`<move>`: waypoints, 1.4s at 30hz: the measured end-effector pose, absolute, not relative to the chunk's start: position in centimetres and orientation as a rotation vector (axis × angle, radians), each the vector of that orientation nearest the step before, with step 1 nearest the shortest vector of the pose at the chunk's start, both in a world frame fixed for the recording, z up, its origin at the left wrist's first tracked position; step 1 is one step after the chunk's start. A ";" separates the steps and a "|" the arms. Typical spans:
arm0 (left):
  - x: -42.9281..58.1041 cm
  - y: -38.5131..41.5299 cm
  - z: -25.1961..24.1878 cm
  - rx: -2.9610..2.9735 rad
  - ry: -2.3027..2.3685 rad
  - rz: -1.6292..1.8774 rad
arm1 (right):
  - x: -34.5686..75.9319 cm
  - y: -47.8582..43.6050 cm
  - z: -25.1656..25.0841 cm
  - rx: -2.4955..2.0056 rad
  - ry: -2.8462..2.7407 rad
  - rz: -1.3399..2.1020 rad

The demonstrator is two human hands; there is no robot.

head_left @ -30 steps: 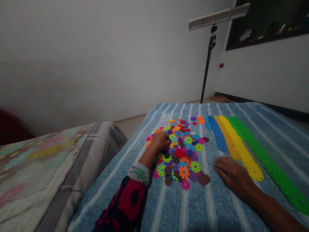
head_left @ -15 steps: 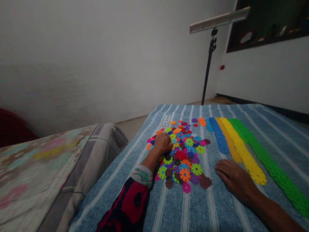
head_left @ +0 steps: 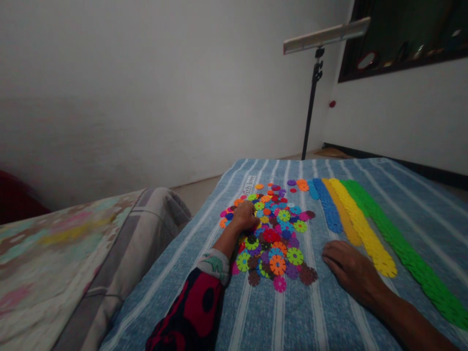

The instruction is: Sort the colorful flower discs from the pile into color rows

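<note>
My left hand [head_left: 244,217] is over the left side of a pile of multicoloured notched plastic discs [head_left: 278,236], its fingers curled down among them. The fingertips are hidden, so any disc they hold cannot be made out. My right hand [head_left: 345,263] rests on the blue striped cloth [head_left: 300,317], fingers loosely laid together on the fabric, with no disc visible in it. Just beyond it lie rows of overlapping discs: a blue row [head_left: 328,205], an orange row [head_left: 349,226], a yellow row [head_left: 365,231] and a long green row [head_left: 405,248].
Light blue discs [head_left: 313,189] and orange discs [head_left: 302,185] lie at the far end, left of the blue row. Left of the cloth-covered surface stands another one under a floral cover [head_left: 73,243]. Behind is a lamp stand [head_left: 310,107] near the wall.
The whole view has shifted slightly. My left hand stays at the same part of the pile, and my right hand has hardly moved on the cloth.
</note>
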State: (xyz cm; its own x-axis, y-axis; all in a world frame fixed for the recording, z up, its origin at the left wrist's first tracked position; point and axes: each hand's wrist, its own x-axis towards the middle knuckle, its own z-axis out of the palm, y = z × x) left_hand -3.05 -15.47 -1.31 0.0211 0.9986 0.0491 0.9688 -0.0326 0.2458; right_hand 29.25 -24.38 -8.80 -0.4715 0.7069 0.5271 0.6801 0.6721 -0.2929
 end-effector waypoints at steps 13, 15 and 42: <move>-3.1 -15.2 -1.3 1.899 1.662 1.062 | 29.0 -24.3 -8.7 -1.076 -2.234 0.078; -1.6 -15.9 -1.0 1.820 1.532 1.070 | 28.8 -24.4 -8.4 -1.081 -2.165 0.075; 6.6 -20.1 -1.2 2.238 1.202 0.793 | 38.8 -22.9 -0.4 -1.364 -2.281 0.184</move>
